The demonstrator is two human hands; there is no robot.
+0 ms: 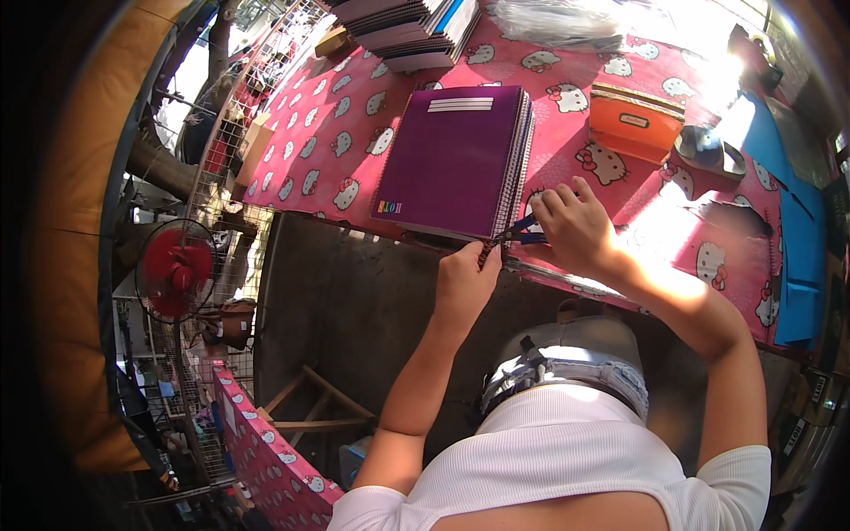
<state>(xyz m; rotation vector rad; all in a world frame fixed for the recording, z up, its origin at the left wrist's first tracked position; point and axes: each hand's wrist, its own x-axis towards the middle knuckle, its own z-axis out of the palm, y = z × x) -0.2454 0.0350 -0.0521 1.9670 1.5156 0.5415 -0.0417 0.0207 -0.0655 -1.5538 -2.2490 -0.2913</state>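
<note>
A stack of purple spiral notebooks [456,164] lies near the table's front edge, its wire coils along the right side. My right hand [575,221] is closed around the blue handles of a pair of pliers [529,228]. The pliers' jaws point left, at the near right corner of the stack. Just below that corner, my left hand [467,279] pinches a short dark, ridged piece that looks like the end of a spiral coil [484,254]. The jaws are close to those fingertips; whether they grip the coil is too small to tell.
An orange box [636,124] stands right of the notebooks, beside a roll of tape [708,150]. Behind are stacked dark-edged notebooks [416,35] and clear plastic sleeves [562,22]. Blue sheets [797,257] hang at the right edge; a red fan [179,270] stands left.
</note>
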